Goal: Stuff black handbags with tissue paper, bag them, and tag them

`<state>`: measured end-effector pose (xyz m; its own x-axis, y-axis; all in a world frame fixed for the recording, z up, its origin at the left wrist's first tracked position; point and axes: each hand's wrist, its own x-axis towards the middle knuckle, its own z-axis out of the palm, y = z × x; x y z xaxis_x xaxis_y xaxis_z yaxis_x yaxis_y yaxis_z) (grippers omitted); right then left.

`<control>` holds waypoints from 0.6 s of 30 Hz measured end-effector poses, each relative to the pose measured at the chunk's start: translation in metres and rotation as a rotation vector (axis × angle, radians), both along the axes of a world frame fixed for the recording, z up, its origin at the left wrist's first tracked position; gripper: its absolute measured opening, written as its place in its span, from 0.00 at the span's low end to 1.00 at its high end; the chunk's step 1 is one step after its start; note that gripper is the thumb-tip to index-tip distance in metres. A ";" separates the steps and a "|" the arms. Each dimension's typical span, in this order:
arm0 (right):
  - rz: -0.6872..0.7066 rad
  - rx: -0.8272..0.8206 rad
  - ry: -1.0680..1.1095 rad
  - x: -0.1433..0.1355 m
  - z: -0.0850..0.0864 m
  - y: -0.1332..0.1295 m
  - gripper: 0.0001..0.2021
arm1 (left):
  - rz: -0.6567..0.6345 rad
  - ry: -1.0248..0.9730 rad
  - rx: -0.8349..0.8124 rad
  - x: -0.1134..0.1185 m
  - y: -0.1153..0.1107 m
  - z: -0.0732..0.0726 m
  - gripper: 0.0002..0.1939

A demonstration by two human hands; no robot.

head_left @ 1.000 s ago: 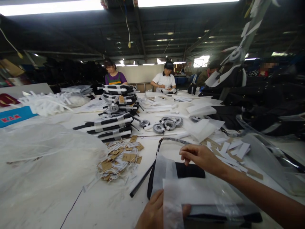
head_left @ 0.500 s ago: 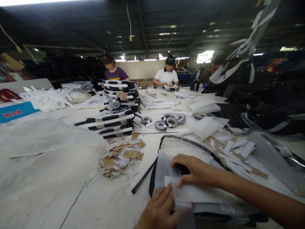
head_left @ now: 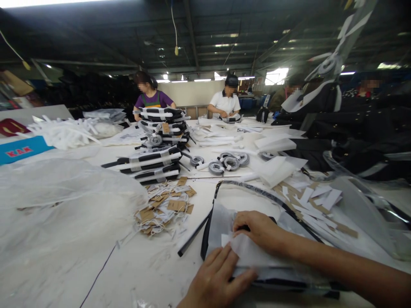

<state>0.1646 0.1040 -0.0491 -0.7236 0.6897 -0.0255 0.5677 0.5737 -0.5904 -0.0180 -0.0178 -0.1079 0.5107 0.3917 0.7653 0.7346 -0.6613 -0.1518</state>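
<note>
A black bag (head_left: 205, 239) with translucent white wrapping sheet (head_left: 221, 216) over it lies on the white table in front of me. My left hand (head_left: 220, 273) rests on the near left part of the sheet, fingers spread, beside a small white paper piece (head_left: 225, 239). Curled over the sheet further right, my right hand (head_left: 258, 229) has its fingertips pressed together on the wrapping. The bag's black strap (head_left: 257, 188), covered in clear film, arches behind my hands. A thin black strip (head_left: 194, 235) sticks out to the left.
Brown and white tags (head_left: 167, 207) lie left of the bag; paper strips (head_left: 321, 205) lie right. Wrapped bags (head_left: 160, 164) are stacked beyond, near coiled straps (head_left: 230, 162). A plastic sheet (head_left: 70, 192) covers the left. Two people (head_left: 154, 98) work across the table.
My right hand has closed its fingers onto the sheet, folding it. The left thumb has moved off the near flap. Across the table, one person has turned their head.
</note>
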 end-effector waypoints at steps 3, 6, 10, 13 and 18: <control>-0.071 0.075 -0.022 0.001 0.014 0.009 0.07 | -0.003 -0.027 -0.028 0.001 -0.001 0.001 0.15; -0.104 0.077 -0.061 0.000 0.034 0.031 0.09 | 0.006 0.017 -0.034 0.001 -0.001 0.000 0.17; -0.093 -0.023 -0.128 -0.009 0.051 0.073 0.09 | 0.058 0.098 0.065 -0.001 0.001 -0.002 0.17; -0.121 -0.075 -0.197 -0.019 0.047 0.108 0.07 | 0.087 0.073 0.127 0.000 0.003 -0.006 0.15; -0.169 -0.147 -0.326 -0.032 0.018 0.155 0.11 | 0.157 -0.145 0.213 0.017 0.012 -0.024 0.15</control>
<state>0.1324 0.2592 -0.0309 -0.5379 0.7702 -0.3427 0.8181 0.3789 -0.4325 -0.0014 -0.0056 -0.1321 0.3355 0.2804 0.8993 0.8497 -0.5023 -0.1604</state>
